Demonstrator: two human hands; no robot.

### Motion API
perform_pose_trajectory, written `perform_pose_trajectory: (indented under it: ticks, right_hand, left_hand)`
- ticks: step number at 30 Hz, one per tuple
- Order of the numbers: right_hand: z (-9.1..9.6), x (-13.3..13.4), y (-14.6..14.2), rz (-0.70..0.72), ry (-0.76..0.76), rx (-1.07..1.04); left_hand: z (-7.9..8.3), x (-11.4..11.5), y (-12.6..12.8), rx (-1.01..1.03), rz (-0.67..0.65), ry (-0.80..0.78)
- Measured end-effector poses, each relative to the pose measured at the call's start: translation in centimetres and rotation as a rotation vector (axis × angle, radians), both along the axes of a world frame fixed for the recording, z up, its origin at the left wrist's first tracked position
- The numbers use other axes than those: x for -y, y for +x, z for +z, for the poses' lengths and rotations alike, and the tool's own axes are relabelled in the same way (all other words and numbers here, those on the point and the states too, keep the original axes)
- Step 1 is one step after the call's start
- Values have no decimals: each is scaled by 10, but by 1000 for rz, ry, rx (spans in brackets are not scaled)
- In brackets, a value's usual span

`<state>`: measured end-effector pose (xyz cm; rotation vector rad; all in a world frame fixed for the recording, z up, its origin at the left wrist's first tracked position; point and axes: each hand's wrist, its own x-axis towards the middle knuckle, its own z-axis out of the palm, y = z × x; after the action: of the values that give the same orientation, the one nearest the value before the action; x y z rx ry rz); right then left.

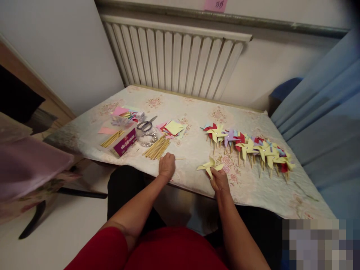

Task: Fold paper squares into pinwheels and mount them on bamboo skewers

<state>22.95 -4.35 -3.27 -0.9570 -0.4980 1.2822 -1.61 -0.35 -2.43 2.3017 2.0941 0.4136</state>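
Steadily, the left hand (167,166) is curling knuckles-up around a thin stick (180,159) jutting rightward; the right hand (220,181) is reaching forward, pinching a yellow pinwheel (208,165) beyond its fingertips.

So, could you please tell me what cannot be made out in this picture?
In the head view:
Left hand: its own back hides the fingertips.
Right hand: the yellow pinwheel partly hides its fingers.
Grouped pinwheels: overlap hides their exact number.
Purple box: lettering too small.
Pink note: cut off by the upper edge.
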Motion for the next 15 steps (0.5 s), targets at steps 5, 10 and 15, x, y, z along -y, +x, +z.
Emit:
perform_pose_trajectory:
  ticks: [5,10,15]
  right_hand:
    - [1,0,0,-17,-14,-22]
    - [3,1,-1,1,-1,-3]
    - [1,0,0,-10,-26,-12]
  left_hand:
    - [4,2,1,-24,-16,-40]
    - [17,2,8,-79,-84,-170]
    - [31,-7,16,-25,-106,-310]
